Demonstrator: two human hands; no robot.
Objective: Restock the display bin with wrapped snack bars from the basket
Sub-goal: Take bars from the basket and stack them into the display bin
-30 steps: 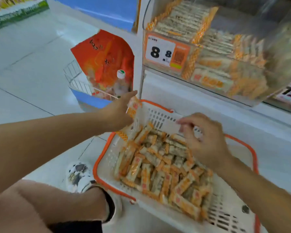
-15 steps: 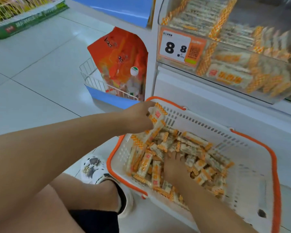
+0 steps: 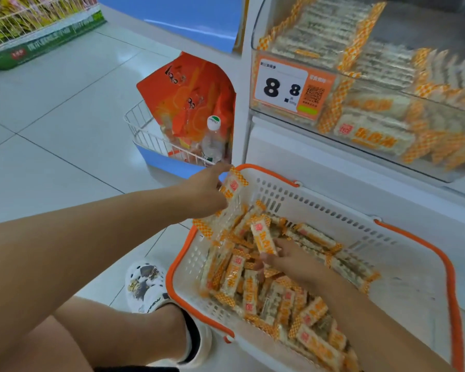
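The snack bars (image 3: 255, 280) were pale, slim and clear-wrapped, with orange checkered ends and orange print, heaped at the near left of the white, orange-rimmed basket (image 3: 403, 269) on the floor. The left hand (image 3: 207, 191) had its grip around several bars (image 3: 230, 200) at the basket's far left corner. The right hand (image 3: 295, 260) pinched one bar (image 3: 263, 238) above the heap. The display bin (image 3: 373, 124) stood far right.
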